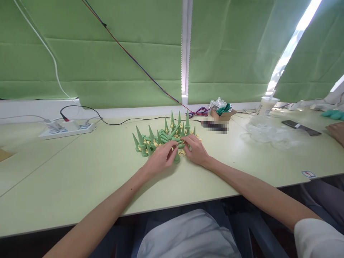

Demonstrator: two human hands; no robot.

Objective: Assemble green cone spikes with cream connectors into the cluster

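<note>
Across the middle and lower frame, the pale tabletop carried the work. At its centre stood the green spiked cluster, many cones upright and close together, some green rods lying among them, small yellow pieces dotted between.

Both hands were at the cluster's near edge. Left hand: grip bent inward, thumb and forefinger nearly meeting. Right hand: grip curled, fingertips at the green parts just beside the left's. Whether either pinched a piece could not be told; the fingers hid it.

Smallest: loose-looking yellow pieces lay between the hands, beside the near cone.

Handling notes (judgement): light fingertip pinch seemed best for parts so small; one hand to steady, the other to adjust. Low wrists, clear of neighbouring tips, would have limited toppling; slow, short motions suited the crowding.
</note>
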